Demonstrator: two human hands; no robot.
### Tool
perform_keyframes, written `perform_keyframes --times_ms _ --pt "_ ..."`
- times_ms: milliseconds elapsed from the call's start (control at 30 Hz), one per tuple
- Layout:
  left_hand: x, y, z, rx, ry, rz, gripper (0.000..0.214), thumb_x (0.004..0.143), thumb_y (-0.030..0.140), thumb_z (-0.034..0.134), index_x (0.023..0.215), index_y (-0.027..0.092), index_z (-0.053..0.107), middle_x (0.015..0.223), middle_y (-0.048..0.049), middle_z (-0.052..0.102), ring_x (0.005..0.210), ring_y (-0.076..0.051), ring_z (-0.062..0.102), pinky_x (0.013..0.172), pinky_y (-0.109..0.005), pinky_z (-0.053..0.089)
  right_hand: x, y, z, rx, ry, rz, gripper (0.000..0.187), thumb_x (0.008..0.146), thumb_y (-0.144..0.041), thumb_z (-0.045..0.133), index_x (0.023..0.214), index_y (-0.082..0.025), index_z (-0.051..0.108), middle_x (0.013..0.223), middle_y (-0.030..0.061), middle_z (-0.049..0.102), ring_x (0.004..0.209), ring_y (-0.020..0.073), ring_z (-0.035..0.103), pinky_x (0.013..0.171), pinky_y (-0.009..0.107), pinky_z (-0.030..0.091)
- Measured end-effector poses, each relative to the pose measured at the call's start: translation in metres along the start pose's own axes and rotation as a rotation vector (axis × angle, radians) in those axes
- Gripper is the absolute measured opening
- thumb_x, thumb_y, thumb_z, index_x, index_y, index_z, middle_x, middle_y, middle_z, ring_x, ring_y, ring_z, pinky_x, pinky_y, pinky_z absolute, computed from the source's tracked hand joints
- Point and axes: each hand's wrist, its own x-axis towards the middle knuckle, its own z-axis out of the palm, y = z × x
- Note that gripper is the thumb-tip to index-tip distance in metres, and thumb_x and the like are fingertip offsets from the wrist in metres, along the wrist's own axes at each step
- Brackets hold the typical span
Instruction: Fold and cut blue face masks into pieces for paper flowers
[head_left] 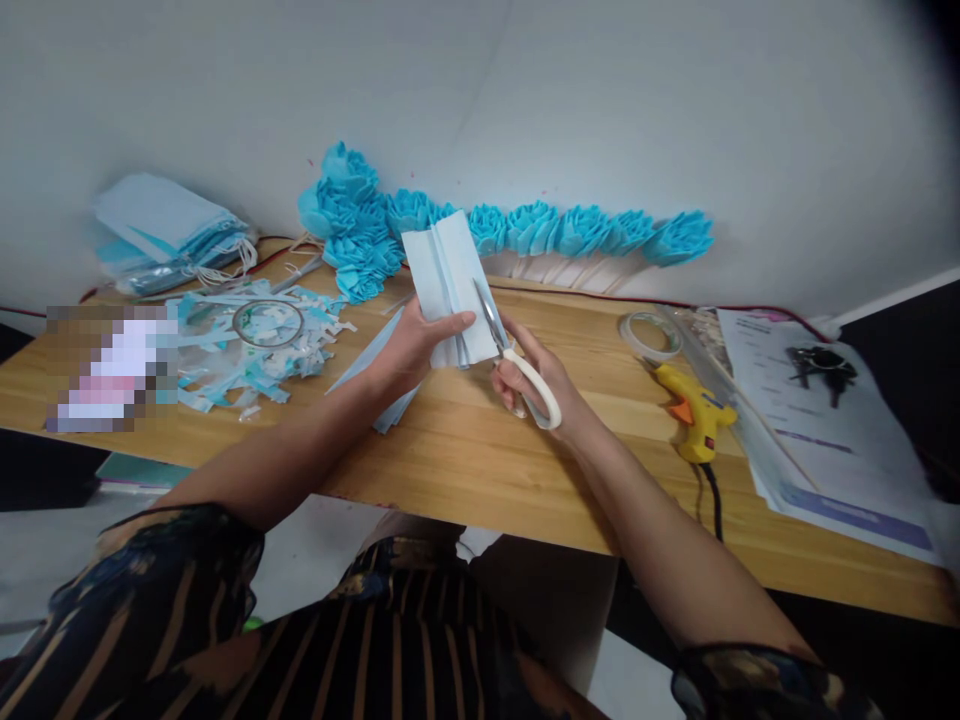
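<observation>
My left hand (pixel 415 345) is closed round a pale blue pleated face mask (pixel 448 275) and holds it upright above the wooden table (pixel 480 450). My right hand (pixel 541 385) grips white-handled scissors (pixel 517 365). Their blades rest against the mask's right edge. More pale blue mask pieces (pixel 375 385) lie flat on the table under my left hand.
A row of blue paper-like flowers (pixel 525 230) lines the wall behind. At the left are a stack of masks (pixel 169 235), a pile of cut scraps (pixel 255 345) and a tape roll (pixel 268 322). At the right lie another tape roll (pixel 649 335), a yellow glue gun (pixel 697 410) and printed sheets (pixel 817 420).
</observation>
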Motion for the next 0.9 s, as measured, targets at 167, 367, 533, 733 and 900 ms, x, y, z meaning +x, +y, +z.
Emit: perform_keyframes --times_ms 167,367,533,733,900 --pt "0.0 0.0 0.0 0.019 -0.005 -0.003 0.058 0.066 0.039 0.093 0.113 0.018 0.066 0.106 -0.0108 0.077 0.102 -0.03 0.074 0.093 -0.045 0.06 -0.001 -0.003 0.001 0.003 0.011 0.018 0.12 0.075 -0.073 0.079 0.169 -0.022 0.024 0.062 -0.0054 0.059 0.048 0.012 0.048 0.043 0.028 0.037" --pt "0.001 -0.001 -0.001 0.014 -0.013 0.008 0.059 0.067 0.039 0.093 0.114 0.017 0.066 0.105 -0.0109 0.077 0.102 -0.031 0.074 0.093 -0.046 0.06 -0.005 -0.011 0.002 0.022 0.005 0.038 0.117 0.077 -0.065 0.082 0.169 -0.023 0.024 0.063 -0.0054 0.059 0.048 0.0113 0.049 0.043 0.027 0.036" --pt "0.001 0.001 0.0 -0.011 -0.001 0.006 0.059 0.066 0.038 0.094 0.114 0.017 0.066 0.106 -0.0106 0.077 0.103 -0.029 0.073 0.092 -0.043 0.059 -0.005 -0.013 0.003 0.03 0.013 0.038 0.117 0.077 -0.063 0.082 0.17 -0.021 0.024 0.063 -0.0054 0.06 0.047 0.0111 0.049 0.043 0.026 0.037" --pt "0.0 0.001 0.001 -0.019 0.017 -0.016 0.063 0.064 0.04 0.095 0.114 0.017 0.066 0.109 -0.0111 0.077 0.101 -0.028 0.073 0.091 -0.042 0.059 -0.004 -0.01 0.003 0.049 0.022 0.006 0.117 0.078 -0.062 0.082 0.17 -0.021 0.024 0.062 -0.0058 0.06 0.046 0.0105 0.048 0.043 0.026 0.037" --pt "-0.001 0.003 0.002 -0.033 0.02 -0.028 0.063 0.064 0.04 0.095 0.116 0.017 0.067 0.11 -0.0108 0.077 0.104 -0.029 0.073 0.09 -0.04 0.059 -0.005 -0.009 0.003 0.045 0.025 0.011 0.115 0.079 -0.061 0.082 0.171 -0.022 0.023 0.062 -0.0054 0.06 0.046 0.0108 0.049 0.043 0.026 0.037"
